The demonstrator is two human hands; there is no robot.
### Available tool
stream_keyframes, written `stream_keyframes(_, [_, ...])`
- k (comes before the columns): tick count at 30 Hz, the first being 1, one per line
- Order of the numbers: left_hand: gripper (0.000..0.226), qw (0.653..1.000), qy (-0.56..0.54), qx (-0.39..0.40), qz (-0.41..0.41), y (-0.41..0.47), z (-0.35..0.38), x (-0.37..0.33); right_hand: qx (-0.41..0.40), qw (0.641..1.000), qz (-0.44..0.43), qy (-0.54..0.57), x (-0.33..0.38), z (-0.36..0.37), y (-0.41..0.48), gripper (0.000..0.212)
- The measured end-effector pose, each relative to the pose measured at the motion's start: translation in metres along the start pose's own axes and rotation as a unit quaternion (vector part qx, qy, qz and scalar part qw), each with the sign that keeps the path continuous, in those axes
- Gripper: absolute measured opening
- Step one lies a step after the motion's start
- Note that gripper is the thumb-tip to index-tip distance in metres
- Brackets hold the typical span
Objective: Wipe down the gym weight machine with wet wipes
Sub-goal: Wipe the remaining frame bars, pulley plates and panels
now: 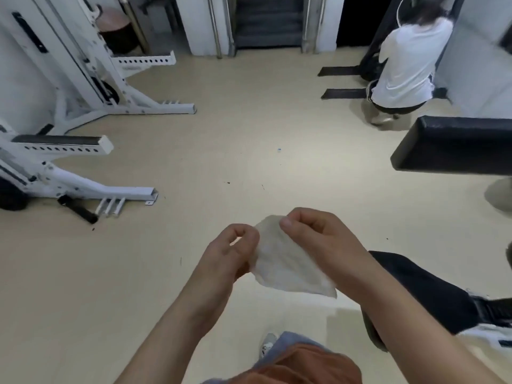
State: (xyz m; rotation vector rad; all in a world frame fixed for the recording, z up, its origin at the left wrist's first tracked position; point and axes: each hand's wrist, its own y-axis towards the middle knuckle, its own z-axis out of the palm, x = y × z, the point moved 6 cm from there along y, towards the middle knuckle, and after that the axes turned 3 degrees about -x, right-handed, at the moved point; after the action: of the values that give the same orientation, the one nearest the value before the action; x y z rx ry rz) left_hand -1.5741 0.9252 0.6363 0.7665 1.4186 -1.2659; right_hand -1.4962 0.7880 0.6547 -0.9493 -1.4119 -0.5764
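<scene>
White wet wipe (285,267): left hand (235,245) and right hand (313,231) are pinching its top edge; weight machine (144,105) is standing well apart, wiping seemingly not begun.

The wide beige floor (235,139) lies open in the middle, free ahead of the left hand (235,250) and right hand (313,236), which pinch one pale crumpled wipe (279,261). On the left the white steel weight machine frame (166,108) pushes its feet over the floor. A short black cylindrical handle (79,209) lies beside the nearer foot. On the right a black padded bench (454,145) juts in, and below it a leg in dark trousers (424,292) crosses. A crouching person in a white shirt (407,59) fills the far right corner.
</scene>
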Motion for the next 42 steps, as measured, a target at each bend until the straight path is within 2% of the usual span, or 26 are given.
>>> stream_keyframes(3, [0.049,0.998,0.015,0.057,-0.033,0.062,0.02,-0.01,-0.081,0.995,0.035,0.041,-0.002,-0.032,0.044,0.033])
stream_keyframes(6, [0.052,0.994,-0.032,0.081,-0.064,0.126,0.043,-0.017,-0.172,0.975,0.076,0.115,-0.014,-0.069,0.076,0.03])
stream_keyframes(9, [0.033,0.988,-0.047,0.102,-0.103,0.187,0.068,-0.022,-0.203,0.94,0.107,0.252,-0.029,-0.097,0.106,0.026])
stream_keyframes(11, [0.024,0.984,-0.029,0.129,-0.119,0.228,0.086,-0.027,-0.208,0.927,0.114,0.289,-0.037,-0.113,0.128,0.028])
stream_keyframes(13, [0.027,0.979,-0.012,0.154,-0.134,0.27,0.103,-0.033,-0.253,0.924,0.109,0.266,-0.04,-0.134,0.151,0.026])
stream_keyframes(16, [0.022,0.965,-0.024,0.204,-0.162,0.341,0.13,-0.043,-0.365,0.904,0.082,0.207,-0.035,-0.174,0.191,0.014])
stream_keyframes(19, [0.022,0.944,-0.029,0.27,-0.186,0.41,0.156,-0.062,-0.483,0.869,0.098,0.044,-0.023,-0.215,0.23,0.013])
stream_keyframes(22, [0.031,0.932,-0.01,0.315,-0.179,0.472,0.181,-0.088,-0.52,0.838,0.12,-0.109,0.0,-0.246,0.267,0.012])
stream_keyframes(24, [0.027,0.925,0.008,0.339,-0.17,0.505,0.203,-0.101,-0.551,0.805,0.13,-0.177,0.014,-0.267,0.28,0.015])
stream_keyframes(26, [0.016,0.921,0.017,0.351,-0.168,0.531,0.225,-0.108,-0.605,0.774,0.126,-0.138,0.021,-0.284,0.284,0.01])
stream_keyframes(28, [0.02,0.908,0.022,0.377,-0.18,0.55,0.252,-0.113,-0.658,0.743,0.115,-0.033,0.019,-0.302,0.287,0.01])
stream_keyframes(31, [0.027,0.859,0.018,0.457,-0.229,0.568,0.298,-0.113,-0.715,0.687,0.088,0.088,0.012,-0.332,0.287,0.018])
stream_keyframes(33, [0.034,0.818,0.03,0.524,-0.236,0.573,0.335,-0.107,-0.745,0.654,0.087,0.093,0.008,-0.354,0.284,0.025])
stream_keyframes(35, [0.042,0.792,0.068,0.574,-0.198,0.574,0.372,-0.1,-0.77,0.627,0.099,0.064,0.004,-0.376,0.278,0.024])
stream_keyframes(37, [0.042,0.781,0.103,0.592,-0.172,0.572,0.412,-0.093,-0.786,0.605,0.124,0.03,0.002,-0.401,0.269,0.016])
stream_keyframes(42, [0.028,0.746,0.137,0.618,-0.205,0.569,0.498,-0.074,-0.834,0.525,0.162,0.05,-0.008,-0.446,0.238,0.016])
